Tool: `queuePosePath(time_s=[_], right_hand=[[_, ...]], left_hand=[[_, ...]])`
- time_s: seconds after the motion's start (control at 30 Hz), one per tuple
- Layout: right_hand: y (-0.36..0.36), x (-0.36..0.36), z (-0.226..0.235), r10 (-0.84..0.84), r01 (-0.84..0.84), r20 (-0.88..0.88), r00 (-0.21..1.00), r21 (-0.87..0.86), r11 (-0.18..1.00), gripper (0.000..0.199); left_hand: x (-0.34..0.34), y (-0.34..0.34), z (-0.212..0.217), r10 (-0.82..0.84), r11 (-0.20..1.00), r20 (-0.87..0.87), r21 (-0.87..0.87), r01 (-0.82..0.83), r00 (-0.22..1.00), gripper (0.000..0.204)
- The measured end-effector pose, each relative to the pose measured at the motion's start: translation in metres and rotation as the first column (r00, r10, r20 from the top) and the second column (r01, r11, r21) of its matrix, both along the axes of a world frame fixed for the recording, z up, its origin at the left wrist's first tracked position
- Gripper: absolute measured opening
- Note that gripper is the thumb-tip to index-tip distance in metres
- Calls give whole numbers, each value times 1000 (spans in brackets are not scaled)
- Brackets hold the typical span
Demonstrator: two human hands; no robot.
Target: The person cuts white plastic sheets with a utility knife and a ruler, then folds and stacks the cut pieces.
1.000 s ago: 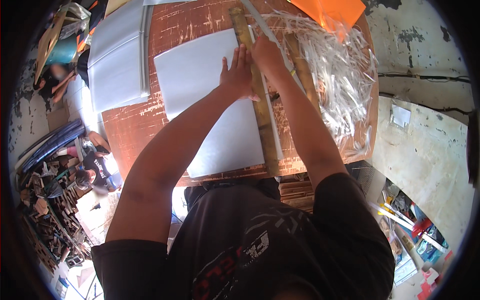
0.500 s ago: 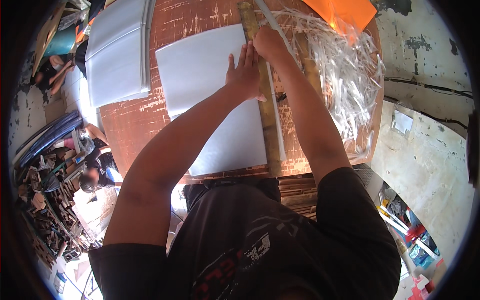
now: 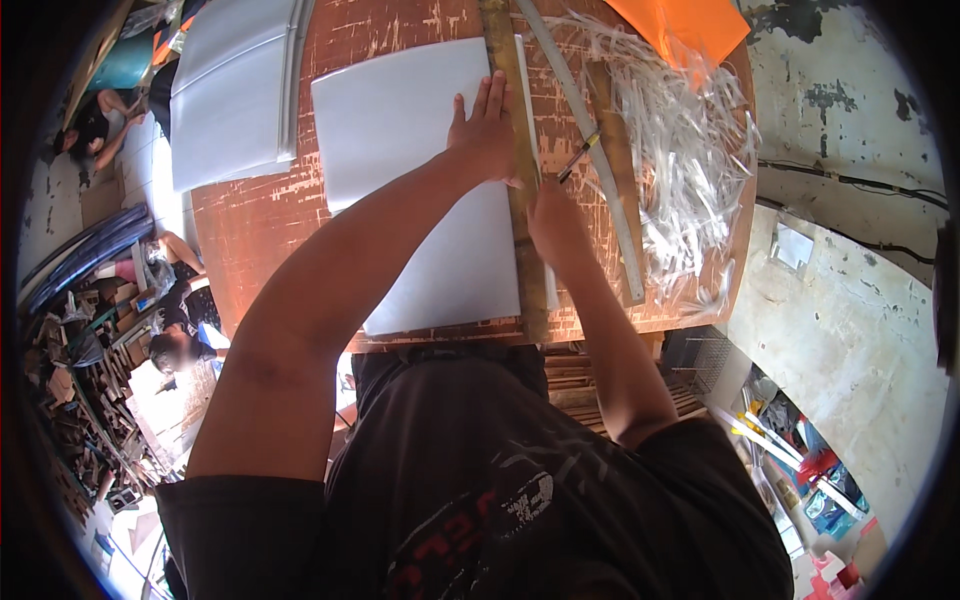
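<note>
A stack of white sheets (image 3: 410, 150) lies on a worn reddish-brown table (image 3: 250, 230). Along its right edge runs a long wooden straightedge (image 3: 522, 240). My left hand (image 3: 487, 135) presses flat, fingers spread, on the sheets and the straightedge. My right hand (image 3: 552, 215) is closed on a small yellow-handled cutter (image 3: 578, 158) right beside the straightedge, at about the middle of the sheets' right edge. A narrow cut strip shows along that edge.
A pile of thin white cut strips (image 3: 680, 170) covers the table's right side, with an orange sheet (image 3: 700, 22) behind it and a long grey bar (image 3: 600, 180) beside it. More white sheets (image 3: 230, 90) lie at far left. People sit on the floor at left (image 3: 165, 340).
My right hand with the cutter has drawn back toward me along the straightedge, from the far end to about its middle. My left hand stays pressed down.
</note>
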State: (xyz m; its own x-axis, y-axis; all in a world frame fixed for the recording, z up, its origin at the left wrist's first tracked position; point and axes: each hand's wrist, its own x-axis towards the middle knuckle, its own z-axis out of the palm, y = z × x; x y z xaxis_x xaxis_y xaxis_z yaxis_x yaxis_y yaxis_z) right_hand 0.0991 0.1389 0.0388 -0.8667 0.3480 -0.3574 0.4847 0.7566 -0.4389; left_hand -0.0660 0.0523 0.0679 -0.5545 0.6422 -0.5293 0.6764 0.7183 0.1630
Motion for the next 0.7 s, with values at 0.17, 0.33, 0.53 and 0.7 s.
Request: queuePosePath(time_s=[0.17, 0.33, 0.53, 0.7], right_hand=[[-23, 90, 24, -94, 108, 126, 988, -115, 987, 26], [-16, 118, 48, -48, 88, 244, 968, -156, 984, 25], [32, -36, 33, -103, 102, -157, 982, -19, 995, 25], [54, -174, 12, -94, 102, -149, 984, 50, 993, 28]], left_hand=[[1, 1, 1, -14, 1000, 6, -10, 15, 1000, 142], [-1, -2, 2, 1, 1000, 1, -30, 0, 1000, 143], [0, 4, 7, -17, 998, 10, -54, 18, 1000, 143], [-1, 3, 4, -27, 998, 8, -53, 27, 1000, 141]])
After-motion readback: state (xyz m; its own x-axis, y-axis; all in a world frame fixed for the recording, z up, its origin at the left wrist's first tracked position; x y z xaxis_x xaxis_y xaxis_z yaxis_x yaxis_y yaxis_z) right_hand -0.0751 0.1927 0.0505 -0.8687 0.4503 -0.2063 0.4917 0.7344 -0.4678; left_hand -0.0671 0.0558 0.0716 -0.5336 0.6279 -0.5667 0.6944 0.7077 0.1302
